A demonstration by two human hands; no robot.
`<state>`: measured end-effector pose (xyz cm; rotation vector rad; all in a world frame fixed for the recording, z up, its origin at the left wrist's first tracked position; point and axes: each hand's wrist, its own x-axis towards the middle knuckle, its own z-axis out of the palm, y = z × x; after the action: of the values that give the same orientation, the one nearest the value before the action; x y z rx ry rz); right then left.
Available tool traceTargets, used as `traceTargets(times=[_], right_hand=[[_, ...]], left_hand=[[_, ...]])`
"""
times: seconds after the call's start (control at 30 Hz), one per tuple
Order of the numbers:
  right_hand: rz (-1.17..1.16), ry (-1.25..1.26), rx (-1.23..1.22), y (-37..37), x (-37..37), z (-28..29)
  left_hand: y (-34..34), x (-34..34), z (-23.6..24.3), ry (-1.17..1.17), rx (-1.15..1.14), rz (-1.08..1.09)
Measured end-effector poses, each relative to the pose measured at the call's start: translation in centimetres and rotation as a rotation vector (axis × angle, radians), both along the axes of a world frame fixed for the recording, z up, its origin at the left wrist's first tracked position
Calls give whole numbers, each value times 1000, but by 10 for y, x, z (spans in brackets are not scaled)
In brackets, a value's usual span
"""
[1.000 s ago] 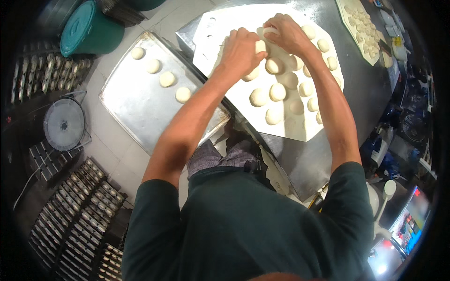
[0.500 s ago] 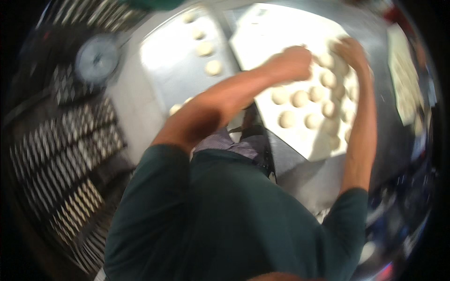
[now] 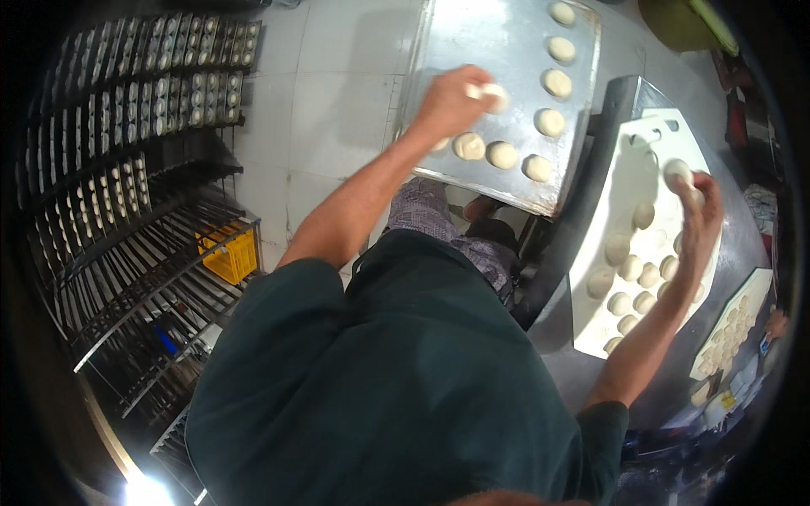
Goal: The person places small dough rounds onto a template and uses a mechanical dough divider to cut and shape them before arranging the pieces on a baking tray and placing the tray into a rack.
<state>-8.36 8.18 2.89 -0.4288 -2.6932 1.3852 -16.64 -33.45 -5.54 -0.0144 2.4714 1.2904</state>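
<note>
My left hand is over the metal baking tray, its fingers closed on a pale dough ball. Along the tray's right side and near edge sit several flattened dough balls. Out to the right, my right hand reaches over a white board with its fingertips around another round dough ball. Loose dough balls lie spread over that board, some partly hidden by my right forearm.
The board lies on a steel table. A second white board of dough pieces is at the far right. Dark racks of filled trays stand on the left, with a yellow crate low down. Beyond the table is a green tub.
My view has swung left. My left hand has moved from the board to above the tray, with dough in it. My right hand remains over the board.
</note>
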Motion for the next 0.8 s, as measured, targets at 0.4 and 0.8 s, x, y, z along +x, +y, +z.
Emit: traceTargets(times=[0.4, 0.8], right_hand=[[408, -208, 35, -297, -150, -87], [276, -246, 23, -300, -173, -133]], left_hand=[[-95, -29, -57, 42, -111, -172], [-100, -133, -54, 173, 214, -91]])
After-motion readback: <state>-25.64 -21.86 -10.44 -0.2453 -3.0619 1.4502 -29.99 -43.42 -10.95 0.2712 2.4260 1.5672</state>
